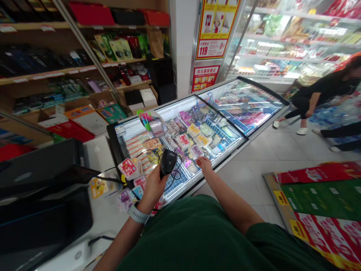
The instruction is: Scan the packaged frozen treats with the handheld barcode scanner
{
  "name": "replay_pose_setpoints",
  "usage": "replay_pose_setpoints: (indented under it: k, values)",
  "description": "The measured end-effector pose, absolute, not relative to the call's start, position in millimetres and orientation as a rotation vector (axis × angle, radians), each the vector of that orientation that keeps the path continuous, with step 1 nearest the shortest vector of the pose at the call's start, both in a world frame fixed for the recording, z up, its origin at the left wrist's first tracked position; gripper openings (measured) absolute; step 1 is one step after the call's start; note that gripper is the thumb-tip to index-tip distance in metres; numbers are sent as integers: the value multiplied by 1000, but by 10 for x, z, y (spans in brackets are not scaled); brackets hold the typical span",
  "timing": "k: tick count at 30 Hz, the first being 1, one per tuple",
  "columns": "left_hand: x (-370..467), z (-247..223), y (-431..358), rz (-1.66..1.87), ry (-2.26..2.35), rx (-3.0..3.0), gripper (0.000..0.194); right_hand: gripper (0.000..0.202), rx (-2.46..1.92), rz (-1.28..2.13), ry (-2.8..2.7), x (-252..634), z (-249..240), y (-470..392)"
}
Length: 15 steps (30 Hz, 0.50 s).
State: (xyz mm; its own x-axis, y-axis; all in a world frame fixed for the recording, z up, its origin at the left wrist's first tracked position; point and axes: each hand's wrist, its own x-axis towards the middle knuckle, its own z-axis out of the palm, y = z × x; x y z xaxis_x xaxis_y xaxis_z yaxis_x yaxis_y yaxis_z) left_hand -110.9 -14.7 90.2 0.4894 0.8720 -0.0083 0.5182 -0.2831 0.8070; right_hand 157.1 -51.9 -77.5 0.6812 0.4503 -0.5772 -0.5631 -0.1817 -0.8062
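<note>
My left hand [153, 189] is closed round the handle of a black handheld scanner [168, 162], held over the near left end of a glass-topped freezer [180, 184]. Its cable loops over the glass. My right hand [204, 165] is over the freezer's near edge, beside a purple-labelled pack [196, 151]; its fingers are curled, and whether they touch or hold the pack I cannot tell. A red-labelled tub [129, 168] and other small packs lie left of the scanner. A colourful bag [144, 119] lies on the freezer's far left corner.
A white counter [105, 222] with black equipment [42, 169] stands at the left. Stocked shelves [81, 69] rise behind it. A person in black [318, 92] bends at the right. Red and green boxes [324, 199] lie at the lower right.
</note>
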Motion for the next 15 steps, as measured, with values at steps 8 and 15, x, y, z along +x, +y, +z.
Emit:
replay_pose_setpoints:
  k: [8,15]
  values:
    - [-1137,926,-95,672,1154,1939,43,26,-1919,1279,-589,1255,-632,-579]
    - [-1185,938,-49,615,1266,1968,41,24,-1444,1645,-2222,316,-430,-527]
